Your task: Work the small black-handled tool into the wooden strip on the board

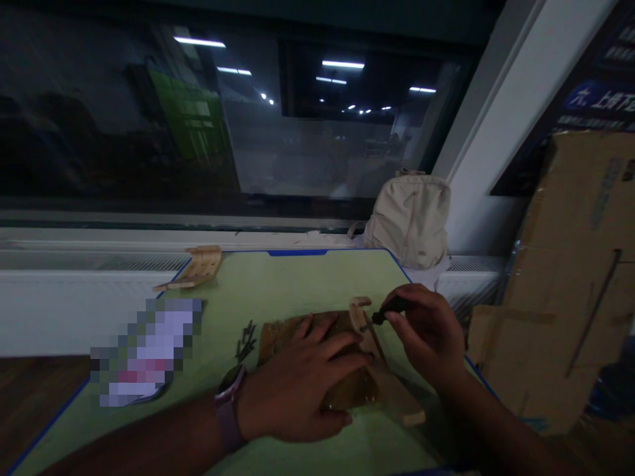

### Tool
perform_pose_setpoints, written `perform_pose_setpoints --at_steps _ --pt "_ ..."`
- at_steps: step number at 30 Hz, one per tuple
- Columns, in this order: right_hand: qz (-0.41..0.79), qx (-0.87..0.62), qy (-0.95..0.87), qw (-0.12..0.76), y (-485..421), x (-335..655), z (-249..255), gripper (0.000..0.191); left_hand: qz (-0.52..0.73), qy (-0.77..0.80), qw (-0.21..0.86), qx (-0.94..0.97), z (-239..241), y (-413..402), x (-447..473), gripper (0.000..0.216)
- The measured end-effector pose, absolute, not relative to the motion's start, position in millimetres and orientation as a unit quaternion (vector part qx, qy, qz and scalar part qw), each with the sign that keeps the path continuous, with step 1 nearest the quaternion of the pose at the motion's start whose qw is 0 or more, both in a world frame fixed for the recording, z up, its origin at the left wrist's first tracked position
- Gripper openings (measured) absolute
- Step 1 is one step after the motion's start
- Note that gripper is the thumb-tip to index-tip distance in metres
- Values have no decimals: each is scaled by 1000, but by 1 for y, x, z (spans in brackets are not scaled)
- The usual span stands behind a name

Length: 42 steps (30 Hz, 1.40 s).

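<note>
My left hand (312,377) lies flat with fingers spread on a brown, worn-looking panel (352,390). Its fingertips reach a curved-ended pale wooden piece (391,390) along the panel's right side. In my right hand (426,330), thumb and fingers pinch the black handle of what looks like a screwdriver (389,309). The tool points left and down toward the wooden piece near its curved end; I cannot tell whether the tip sits in a screw. Left of the panel, several dark screws or bolts (246,341) lie in a loose pile.
The green table (292,281) has a blue edge. At its far left stands a curved wooden part with holes (201,268); a blurred-out item (153,350) lies nearer. A beige backpack (414,218) leans beyond the far right corner. Tall cardboard (570,277) stands at right.
</note>
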State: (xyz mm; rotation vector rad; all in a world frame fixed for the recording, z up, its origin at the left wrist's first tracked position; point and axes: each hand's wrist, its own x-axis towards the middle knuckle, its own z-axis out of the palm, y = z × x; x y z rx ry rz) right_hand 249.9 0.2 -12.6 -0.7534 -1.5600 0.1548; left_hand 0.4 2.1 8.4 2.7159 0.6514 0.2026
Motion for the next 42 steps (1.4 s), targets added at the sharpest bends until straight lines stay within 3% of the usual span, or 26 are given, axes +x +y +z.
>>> perform_pose_setpoints --at_steps 4,10,16,21,28,34,42 --pt "17 -296 -719 629 0 251 -9 39 73 228 169 956 6 2 0 78" --pt "102 -301 -685 656 -3 245 -7 26 86 223 169 956 6 3 -1 77" --pt "89 -301 -659 684 1 247 -12 37 60 231 169 956 9 3 1 80" --pt "-5 -303 -711 635 0 254 -10 36 63 231 170 956 9 3 1 78" --pt "64 -341 -711 612 -4 249 -15 39 74 227 168 957 7 2 -1 77" --pt "18 -290 -708 644 3 250 -14 41 71 228 172 956 7 2 0 79" --pt "28 -338 -740 581 -2 253 -10 48 78 222 169 957 7 3 -1 78"
